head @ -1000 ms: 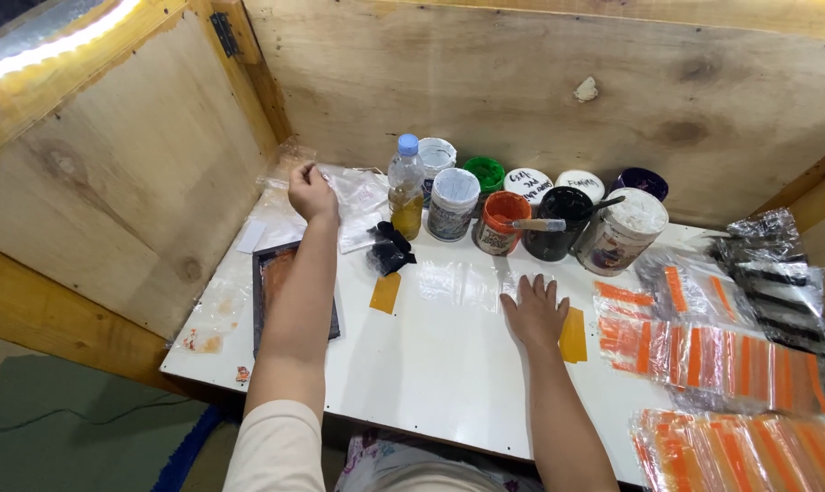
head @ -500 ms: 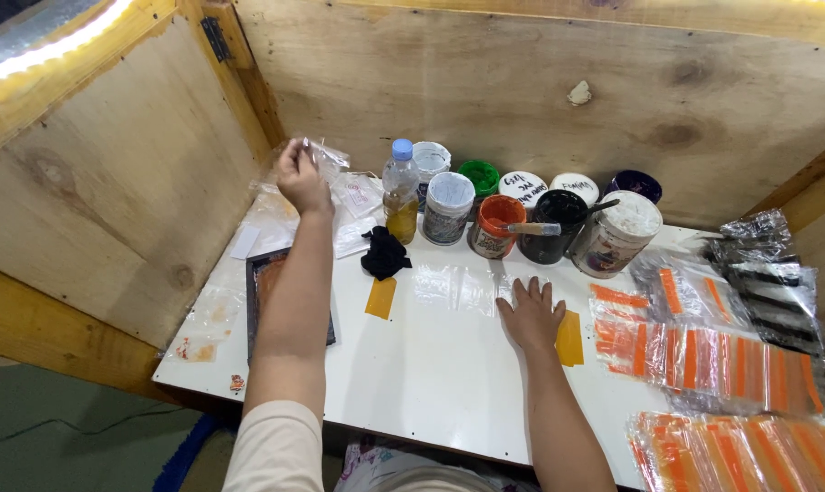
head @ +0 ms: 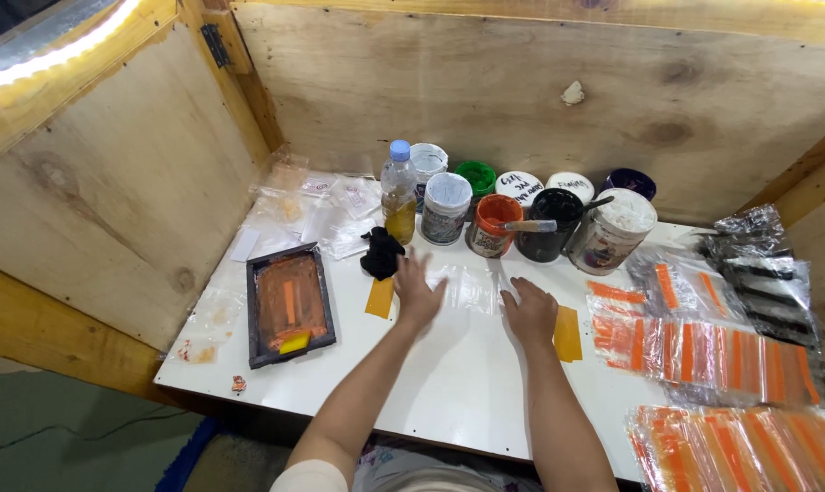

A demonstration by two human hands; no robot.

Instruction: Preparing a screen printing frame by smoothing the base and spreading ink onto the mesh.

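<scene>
In the head view, the left hand [head: 419, 293] and right hand [head: 529, 313] lie open and flat, gripping nothing, on a clear plastic bag [head: 467, 284] at mid-desk [head: 458, 383]. Paint jars [head: 522, 214] line the desk's back edge behind it, and a framed screen [head: 289, 304] lies near the left edge.

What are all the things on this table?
Clear plastic sleeve: one, see-through, table middle, under both hands.
Yellow tape strips: two, yellow, beside each hand.
Printing screen: one, dark frame, orange ink, left.
Black cloth: one, by the bottle.
Bottle: one, clear, yellowish liquid, back.
Ink jars: about eight, mixed colours, back row.
Orange-strip packets: many, right side.
Empty clear bags: a pile, back left.
Table: one, white.
Left hand: flat on the sleeve.
Right hand: flat on the sleeve.
</scene>
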